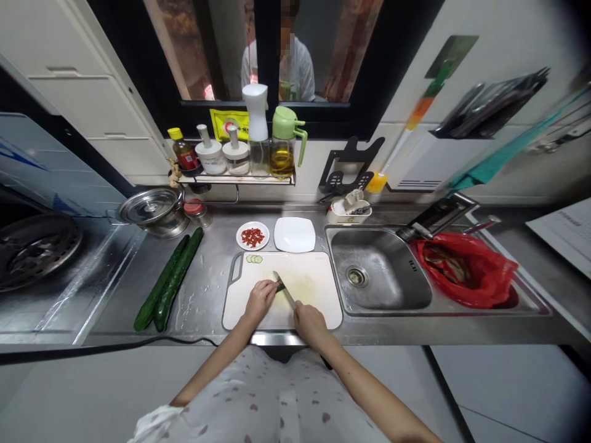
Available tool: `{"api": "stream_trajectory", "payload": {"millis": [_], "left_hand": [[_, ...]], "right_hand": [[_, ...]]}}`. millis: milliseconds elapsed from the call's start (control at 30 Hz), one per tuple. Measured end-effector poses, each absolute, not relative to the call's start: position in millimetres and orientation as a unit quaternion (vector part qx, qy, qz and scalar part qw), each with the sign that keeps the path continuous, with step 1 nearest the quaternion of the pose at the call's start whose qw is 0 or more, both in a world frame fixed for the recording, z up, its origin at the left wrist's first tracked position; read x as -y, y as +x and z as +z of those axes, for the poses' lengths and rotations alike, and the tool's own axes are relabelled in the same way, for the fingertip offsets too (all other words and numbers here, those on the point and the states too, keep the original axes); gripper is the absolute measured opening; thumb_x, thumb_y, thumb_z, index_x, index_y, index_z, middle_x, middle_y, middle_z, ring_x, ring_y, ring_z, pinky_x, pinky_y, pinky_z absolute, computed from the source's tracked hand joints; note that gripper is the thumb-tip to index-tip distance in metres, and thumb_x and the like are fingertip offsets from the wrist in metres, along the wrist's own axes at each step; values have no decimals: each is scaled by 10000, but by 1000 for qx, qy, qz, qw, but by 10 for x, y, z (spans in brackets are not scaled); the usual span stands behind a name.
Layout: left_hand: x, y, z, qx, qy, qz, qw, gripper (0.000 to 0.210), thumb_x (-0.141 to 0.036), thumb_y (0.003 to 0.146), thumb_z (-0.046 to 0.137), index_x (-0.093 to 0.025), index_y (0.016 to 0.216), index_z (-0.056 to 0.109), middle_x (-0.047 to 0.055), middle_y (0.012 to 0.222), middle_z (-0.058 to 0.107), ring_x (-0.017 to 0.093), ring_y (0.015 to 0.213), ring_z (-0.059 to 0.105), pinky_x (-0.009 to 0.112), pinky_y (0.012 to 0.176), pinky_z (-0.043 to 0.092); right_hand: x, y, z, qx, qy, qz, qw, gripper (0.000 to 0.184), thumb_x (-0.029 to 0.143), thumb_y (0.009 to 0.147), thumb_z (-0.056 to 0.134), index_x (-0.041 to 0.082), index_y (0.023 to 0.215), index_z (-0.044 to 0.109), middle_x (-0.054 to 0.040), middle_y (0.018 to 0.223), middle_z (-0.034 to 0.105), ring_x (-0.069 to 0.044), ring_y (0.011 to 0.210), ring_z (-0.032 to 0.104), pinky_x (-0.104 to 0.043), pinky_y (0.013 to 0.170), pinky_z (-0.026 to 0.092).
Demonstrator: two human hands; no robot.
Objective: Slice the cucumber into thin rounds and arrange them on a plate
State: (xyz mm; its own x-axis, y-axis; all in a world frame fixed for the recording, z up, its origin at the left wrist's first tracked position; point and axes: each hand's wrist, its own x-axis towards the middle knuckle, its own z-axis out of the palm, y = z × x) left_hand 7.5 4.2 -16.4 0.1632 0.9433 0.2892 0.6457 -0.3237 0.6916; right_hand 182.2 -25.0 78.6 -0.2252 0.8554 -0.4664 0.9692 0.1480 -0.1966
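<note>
A white cutting board (318, 307) with a grey edge lies in front of me on the steel counter. On it, my left hand (261, 299) is closed around a short dark-green piece of cucumber (281, 287), most of which its fingers hide. My right hand (311, 322) grips a knife (288, 295) by the handle, and the blade lies against the cucumber, pointing away from me. Near the board's far left corner rest several thin cucumber slices (253, 259). Behind the board is an empty white plate (294, 234).
Two long cucumbers (178, 280) lie at left, near a lidded steel pot (154, 209). A small plate (239, 236) holds chopped red bits. Right are a sink (383, 271) and a red plastic bag (489, 277). Bottles stand on a shelf (240, 179) under the window.
</note>
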Motion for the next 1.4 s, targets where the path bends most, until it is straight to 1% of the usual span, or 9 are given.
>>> {"api": "stream_trajectory", "payload": {"millis": [500, 700, 1000, 1400], "left_hand": [[-54, 63, -195, -527, 741, 365, 199, 231, -214, 895, 483, -227, 1046, 657, 56, 1012, 652, 158, 964, 577, 312, 854, 488], [-59, 57, -192, -519, 744, 373, 194, 228, -220, 897, 482, -216, 1045, 655, 59, 1006, 656, 163, 955, 581, 327, 845, 494], [-63, 67, -193, -522, 743, 372, 191, 233, -234, 905, 469, -218, 1045, 655, 60, 997, 658, 171, 953, 582, 343, 849, 494], [-65, 68, -197, -526, 741, 370, 192, 228, -237, 905, 466, -219, 1037, 652, 57, 987, 661, 169, 953, 585, 342, 852, 495]], "right_hand": [[50, 1680, 718, -758, 600, -225, 124, 288, 134, 890, 311, 114, 1050, 550, -163, 928, 665, -244, 903, 632, -316, 709, 423], [46, 1678, 708, -755, 600, -230, 131, 290, 146, 894, 315, 120, 1069, 545, -155, 941, 667, -236, 920, 630, -304, 719, 417], [220, 1841, 719, -756, 597, -233, 131, 267, 165, 897, 332, 134, 1042, 554, -149, 924, 667, -235, 907, 629, -301, 721, 397], [142, 1784, 693, -758, 594, -230, 137, 261, 165, 886, 359, 131, 1041, 566, -153, 941, 668, -237, 918, 627, -298, 718, 404]]}}
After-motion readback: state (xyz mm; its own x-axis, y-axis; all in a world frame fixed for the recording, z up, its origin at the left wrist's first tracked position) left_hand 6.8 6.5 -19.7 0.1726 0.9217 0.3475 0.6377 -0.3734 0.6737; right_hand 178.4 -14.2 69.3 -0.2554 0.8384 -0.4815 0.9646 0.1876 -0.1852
